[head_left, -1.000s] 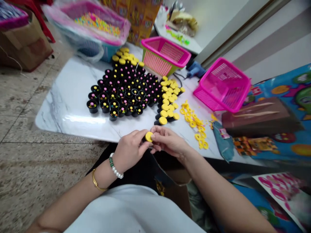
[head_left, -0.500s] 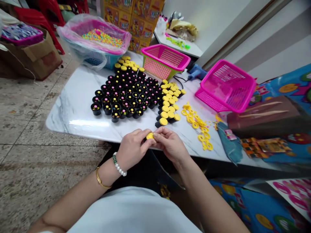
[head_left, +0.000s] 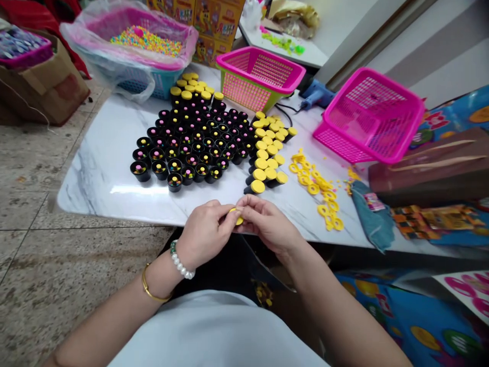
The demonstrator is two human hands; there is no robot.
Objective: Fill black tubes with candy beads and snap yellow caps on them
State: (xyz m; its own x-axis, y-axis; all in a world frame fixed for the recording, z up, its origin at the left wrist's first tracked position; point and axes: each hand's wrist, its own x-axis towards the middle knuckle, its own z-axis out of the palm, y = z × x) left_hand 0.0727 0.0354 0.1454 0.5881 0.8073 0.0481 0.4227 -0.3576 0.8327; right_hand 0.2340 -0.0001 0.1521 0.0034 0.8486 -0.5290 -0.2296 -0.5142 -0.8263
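Observation:
Between my two hands, just over the table's near edge, is a small yellow lid (head_left: 239,220). My left hand (head_left: 208,229) is closed on it with thumb and forefinger; my right hand (head_left: 267,224) pinches its other side. Fingers cover most of it, so I cannot tell whether a cup is attached beneath. Beyond them stand many open black cups (head_left: 174,181) with coloured beads inside. To their right is a cluster of black cups with yellow lids (head_left: 260,176); another lidded group (head_left: 191,89) stands behind. Loose yellow rings (head_left: 313,188) lie to the right of my hands.
A plastic-lined basket of coloured beads (head_left: 148,43) stands at the back left. Two pink baskets (head_left: 263,66) (head_left: 370,117) and a blue glue gun (head_left: 317,94) are at the back right. A blue cloth (head_left: 372,214) lies at the right edge of the white marbled table (head_left: 95,153).
The yellow lid has turned in my fingers and shows less of its face. My thumbs have drawn closer together. The whole view has shifted slightly, with the table appearing nearer.

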